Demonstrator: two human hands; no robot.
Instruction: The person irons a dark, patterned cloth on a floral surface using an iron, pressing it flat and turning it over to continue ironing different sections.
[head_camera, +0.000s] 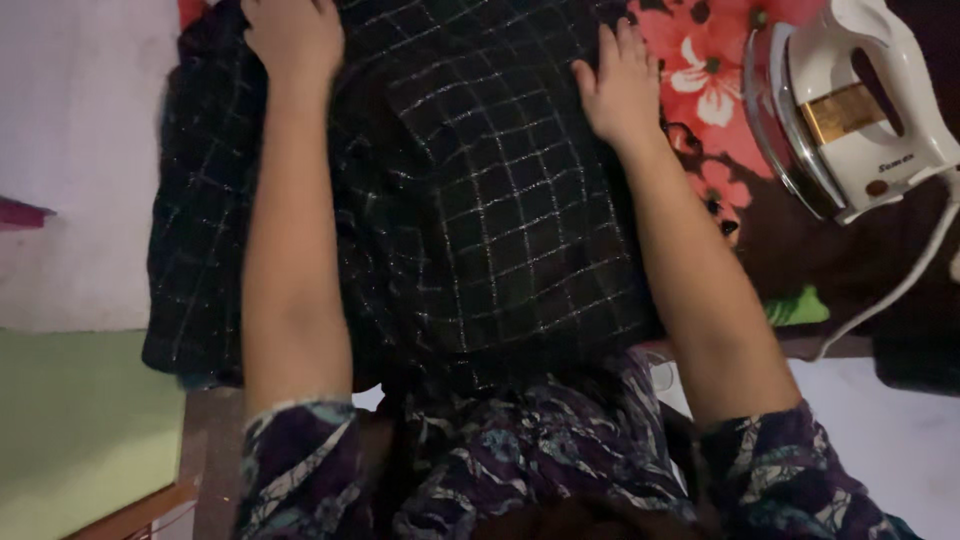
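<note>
We see a dim, low-contrast picture with a warm, slightly reddish cast. What light there is seems to fall from the upper right: the white iron (850, 110) is the brightest thing, with a soft sheen on its metal plate, and the pale wall at left glows faintly. The dark checked cloth (480, 200) sinks into shadow, only its thin light lines showing. We find its folds near the bottom almost black. Edges look soft and grainy throughout, and the patterned sleeves (300, 470) nearest the camera are blurred.
</note>
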